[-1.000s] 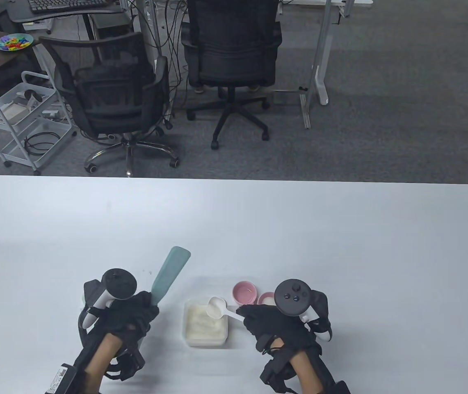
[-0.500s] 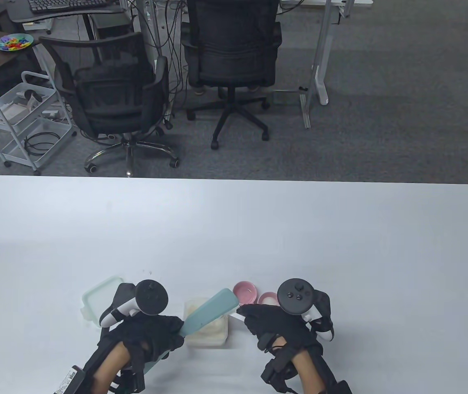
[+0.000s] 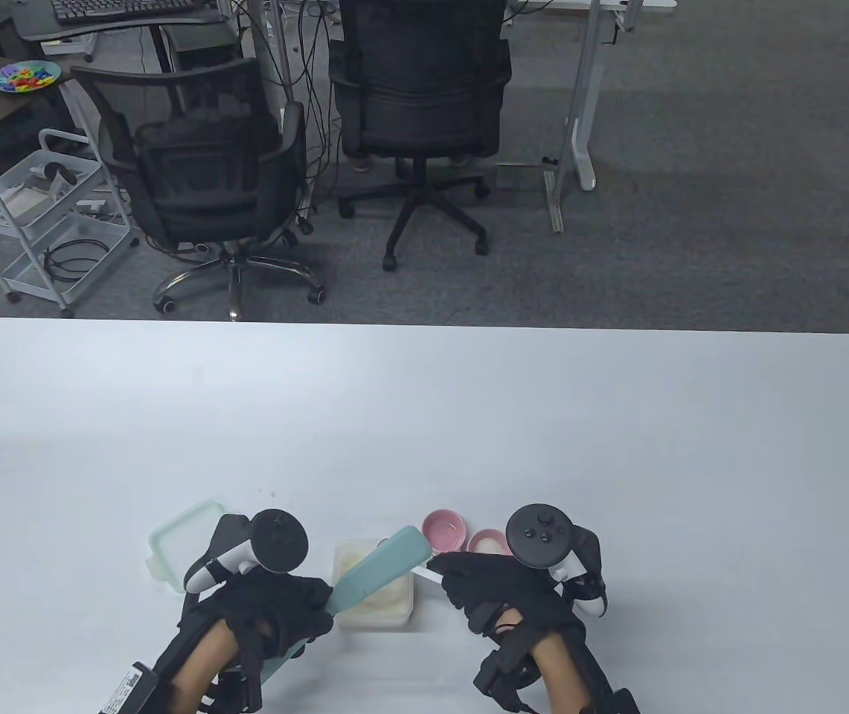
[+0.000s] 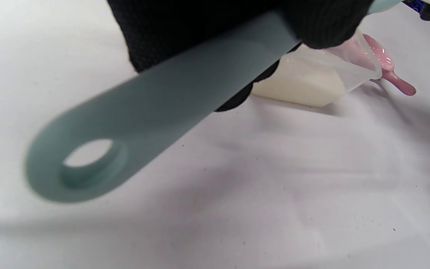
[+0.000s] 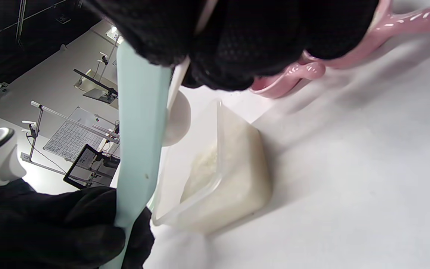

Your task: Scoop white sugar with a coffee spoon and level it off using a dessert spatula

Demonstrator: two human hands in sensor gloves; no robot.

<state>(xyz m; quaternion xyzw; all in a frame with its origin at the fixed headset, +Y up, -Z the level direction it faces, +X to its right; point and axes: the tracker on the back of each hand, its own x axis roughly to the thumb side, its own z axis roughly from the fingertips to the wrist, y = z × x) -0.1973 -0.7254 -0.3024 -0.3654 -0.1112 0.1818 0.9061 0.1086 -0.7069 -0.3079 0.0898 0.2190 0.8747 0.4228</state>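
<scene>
A clear plastic container [image 3: 394, 608] of white sugar [image 5: 233, 175] sits near the table's front edge. My left hand [image 3: 275, 606] grips the teal dessert spatula [image 3: 379, 569] by its handle [image 4: 133, 112]; the blade lies across the container and covers the spoon's bowl in the table view. My right hand [image 3: 491, 587] holds the white coffee spoon's handle [image 3: 433, 573]. In the right wrist view the spoon's bowl [image 5: 177, 119] shows just under the spatula [image 5: 138, 123], above the container [image 5: 218, 179].
Two pink measuring cups [image 3: 445, 529] [image 3: 489, 543] stand right behind the container, next to my right hand. A pale green lid [image 3: 178, 537] lies to the left, beside my left hand. Beyond the table's far edge are office chairs [image 3: 201, 186] and a cart [image 3: 37, 223].
A second ago the spatula pointed away from the container and the spoon's bowl was in plain sight. My left hand has swung the blade right, over the spoon and container, uncovering the green lid.
</scene>
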